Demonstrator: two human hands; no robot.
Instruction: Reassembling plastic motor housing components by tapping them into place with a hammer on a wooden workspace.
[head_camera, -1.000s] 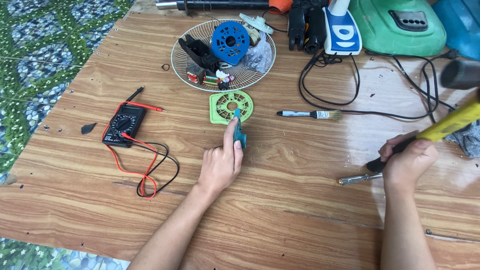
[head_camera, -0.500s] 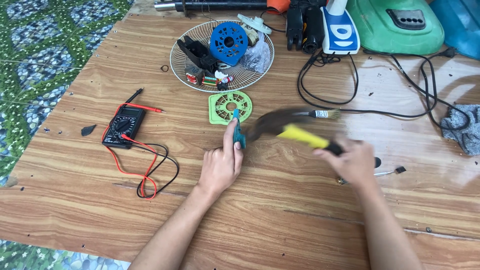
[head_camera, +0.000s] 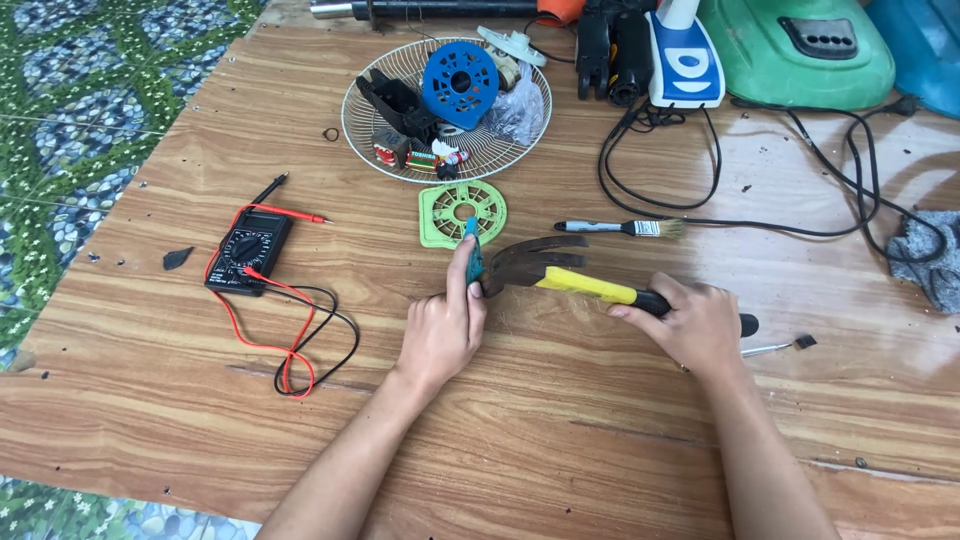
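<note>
Overhead, from the head view, two bare hands are working on a wooden table (head_camera: 620, 430). One left hand (head_camera: 442, 330) is pinching a small teal object (head_camera: 473, 252) upright between thumb and fingers, its lower end resting on the wood just below a single pale green round grille (head_camera: 462, 212). One right hand (head_camera: 695, 326) is wrapping its fingers closed around the black grip of one hammer (head_camera: 560, 272), whose yellow-banded handle is lying nearly level and whose dark, worn claw head is sitting just beside the teal object, apparently touching it. The teal object is looking slim and narrow; what it is cannot be told. Left of the hands, one black multimeter (head_camera: 248, 250) is lying flat with two leads, one red and one black, looping across the boards. Behind the grille, one white wire basket (head_camera: 372, 150) is holding a blue spool (head_camera: 460, 82) and several small dark parts. One small paintbrush (head_camera: 622, 228) is lying to the right of the grille, and one black cable (head_camera: 760, 215) is curling beyond it. One green housing (head_camera: 795, 50) is standing at the far edge.
</note>
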